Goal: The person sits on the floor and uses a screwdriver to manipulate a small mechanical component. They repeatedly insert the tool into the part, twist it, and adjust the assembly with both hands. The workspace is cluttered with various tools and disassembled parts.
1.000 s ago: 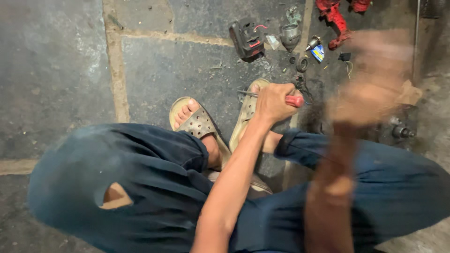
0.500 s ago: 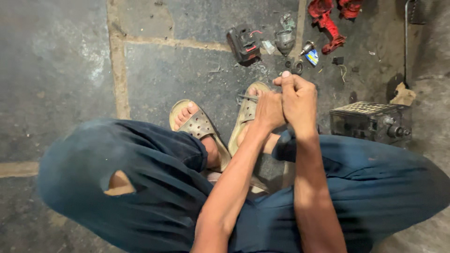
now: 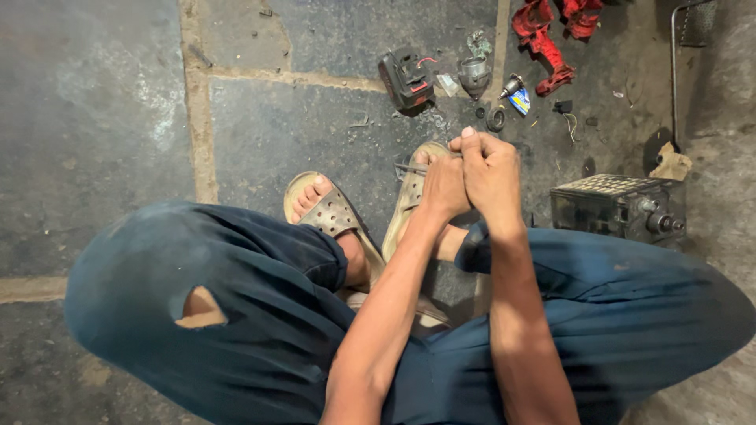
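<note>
Both hands, left hand (image 3: 442,187) and right hand (image 3: 492,169), press together around a thin metal tool (image 3: 409,168).

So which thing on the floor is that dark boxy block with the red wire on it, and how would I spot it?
Start from the pale mortar line that runs across the stone floor above the feet. Just past its right end, left of the red tool parts, sits the black block. It is the only squarish dark piece there, with red trim and a small red wire loop; its neighbours are round metal bits.

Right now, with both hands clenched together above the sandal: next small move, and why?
Likely loosen the right hand slightly to regrip. Both fists press together, a thin metal tool juts leftward from the left hand over the sandal, and the fingers hide its handle.
</note>
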